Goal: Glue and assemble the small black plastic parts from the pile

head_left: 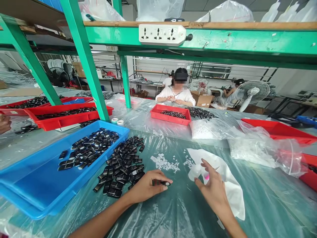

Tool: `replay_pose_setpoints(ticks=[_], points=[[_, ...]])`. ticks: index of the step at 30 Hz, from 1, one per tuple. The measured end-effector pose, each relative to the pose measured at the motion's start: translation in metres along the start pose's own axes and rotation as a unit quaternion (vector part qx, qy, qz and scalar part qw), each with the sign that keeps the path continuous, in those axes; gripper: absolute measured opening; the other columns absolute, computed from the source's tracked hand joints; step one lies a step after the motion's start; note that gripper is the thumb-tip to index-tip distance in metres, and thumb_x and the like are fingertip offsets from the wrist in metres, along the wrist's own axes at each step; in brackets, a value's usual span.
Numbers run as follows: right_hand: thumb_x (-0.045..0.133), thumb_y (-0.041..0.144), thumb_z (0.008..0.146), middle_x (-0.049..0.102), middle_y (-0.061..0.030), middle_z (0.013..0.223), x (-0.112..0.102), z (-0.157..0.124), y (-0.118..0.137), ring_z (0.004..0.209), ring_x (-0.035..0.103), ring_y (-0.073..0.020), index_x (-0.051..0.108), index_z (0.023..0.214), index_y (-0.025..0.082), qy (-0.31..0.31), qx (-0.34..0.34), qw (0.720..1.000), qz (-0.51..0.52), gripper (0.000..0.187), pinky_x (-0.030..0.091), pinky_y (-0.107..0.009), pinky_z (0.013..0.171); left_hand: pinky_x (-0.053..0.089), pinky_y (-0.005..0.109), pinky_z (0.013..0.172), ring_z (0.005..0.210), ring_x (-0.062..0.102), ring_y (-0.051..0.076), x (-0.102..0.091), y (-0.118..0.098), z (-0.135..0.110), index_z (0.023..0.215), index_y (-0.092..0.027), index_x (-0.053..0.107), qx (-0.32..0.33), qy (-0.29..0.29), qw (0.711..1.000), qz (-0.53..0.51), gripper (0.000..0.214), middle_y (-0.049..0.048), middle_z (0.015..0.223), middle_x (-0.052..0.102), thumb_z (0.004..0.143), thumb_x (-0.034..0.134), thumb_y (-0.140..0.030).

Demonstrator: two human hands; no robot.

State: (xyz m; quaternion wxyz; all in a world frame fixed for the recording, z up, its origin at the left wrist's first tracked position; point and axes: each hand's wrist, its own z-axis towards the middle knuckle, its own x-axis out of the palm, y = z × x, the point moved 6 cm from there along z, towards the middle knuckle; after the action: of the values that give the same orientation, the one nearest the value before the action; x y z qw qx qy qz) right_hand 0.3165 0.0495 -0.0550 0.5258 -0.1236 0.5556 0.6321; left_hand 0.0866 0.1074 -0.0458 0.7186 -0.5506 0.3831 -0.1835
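Note:
Between the thumb and fingers of my left hand (151, 187) is a small black casing (165, 183) with a whitish end. My right hand (211, 186) hovers at a white cloth (234, 191), thumb and index finger spread apart. Beside its fingers lies a translucent whitish item (195, 173) with a pink spot near it; its kind is unclear. A heap of similar black casings (123, 165) lies left of my left hand. Small white pieces (164, 163) are scattered on the plastic-covered table (173, 211) beyond my hands.
A blue tray (32, 211) with black casings stands at left. Red trays (170, 120) and bags of white pieces (252, 152) sit farther back. A green shelf frame (85, 62) rises at left and crosses overhead. A person (177, 91) works opposite; another person's hand (4, 124) shows at far left.

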Motion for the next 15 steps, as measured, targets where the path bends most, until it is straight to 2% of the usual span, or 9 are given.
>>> replay_pose_setpoints(ticks=[7, 10, 13, 15], points=[[0.052, 0.044, 0.080, 0.060, -0.0127, 0.109, 0.009, 0.002, -0.006, 0.107, 0.052, -0.0313, 0.055, 0.118, 0.014, 0.052, 0.005, 0.998, -0.039, 0.049, 0.042, -0.044, 0.085, 0.042, 0.022, 0.067, 0.082, 0.057, 0.017, 0.002, -0.004, -0.001, 0.104, -0.021, 0.071, 0.012, 0.000, 1.000, -0.022, 0.025, 0.0081, 0.099, 0.064, 0.083, 0.060, -0.029], [0.050, 0.047, 0.082, 0.060, -0.0116, 0.109, 0.010, 0.003, -0.004, 0.105, 0.053, -0.0298, 0.057, 0.111, 0.016, 0.059, 0.001, 0.998, -0.023, 0.043, 0.043, -0.042, 0.083, 0.044, 0.022, 0.068, 0.083, 0.059, 0.018, 0.003, -0.004, 0.000, 0.102, -0.019, 0.071, 0.002, 0.002, 1.000, -0.022, 0.024, 0.0084, 0.099, 0.066, 0.083, 0.060, -0.027], [0.056, 0.048, 0.078, 0.059, -0.0098, 0.113, 0.009, 0.002, 0.001, 0.102, 0.054, -0.0286, 0.056, 0.109, 0.019, 0.062, 0.022, 0.996, 0.058, 0.042, 0.045, -0.040, 0.079, 0.046, 0.023, 0.071, 0.083, 0.060, 0.018, 0.004, -0.002, 0.000, 0.100, -0.017, 0.072, -0.019, -0.011, 0.999, -0.025, 0.024, 0.0089, 0.098, 0.067, 0.081, 0.062, -0.027], [0.061, 0.046, 0.075, 0.058, -0.0091, 0.117, 0.013, -0.001, 0.009, 0.103, 0.055, -0.0266, 0.053, 0.109, 0.021, 0.095, 0.043, 0.977, 0.187, 0.044, 0.045, -0.038, 0.083, 0.047, 0.024, 0.072, 0.081, 0.061, 0.018, 0.004, 0.001, -0.001, 0.099, -0.016, 0.072, -0.036, -0.022, 0.999, -0.023, 0.024, 0.0087, 0.095, 0.068, 0.079, 0.064, -0.027]])
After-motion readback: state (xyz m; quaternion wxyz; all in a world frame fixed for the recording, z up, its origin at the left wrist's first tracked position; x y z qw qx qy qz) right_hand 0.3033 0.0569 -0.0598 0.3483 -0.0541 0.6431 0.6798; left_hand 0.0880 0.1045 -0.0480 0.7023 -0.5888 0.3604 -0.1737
